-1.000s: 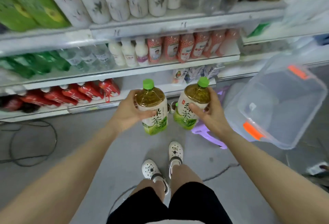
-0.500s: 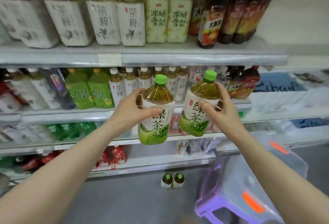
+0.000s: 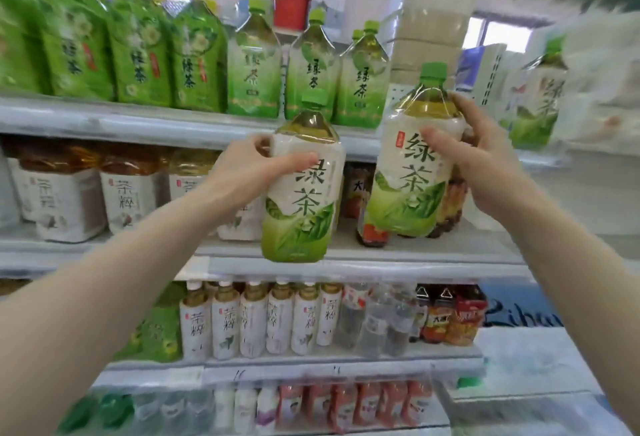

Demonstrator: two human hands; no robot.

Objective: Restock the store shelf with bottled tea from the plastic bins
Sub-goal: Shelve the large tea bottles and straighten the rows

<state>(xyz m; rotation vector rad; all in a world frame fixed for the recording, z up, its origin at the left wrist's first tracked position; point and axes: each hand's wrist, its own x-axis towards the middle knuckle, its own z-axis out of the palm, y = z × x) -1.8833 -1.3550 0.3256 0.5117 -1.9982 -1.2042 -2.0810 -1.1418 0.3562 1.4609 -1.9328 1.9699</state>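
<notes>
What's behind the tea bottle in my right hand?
Behind the tea bottle in your right hand, dark drink bottles stand on the shelf. The bottle covers most of them, so how many there are is hidden.

on the top shelf (image 3: 104,120) the green tea row (image 3: 308,75) stands tight, no room between bottles. right of this row is a gap, in front of stacked packs (image 3: 429,37). further right stands one more bottle (image 3: 535,96). the middle shelf (image 3: 363,255) is full of dark bottles (image 3: 367,207).
</notes>
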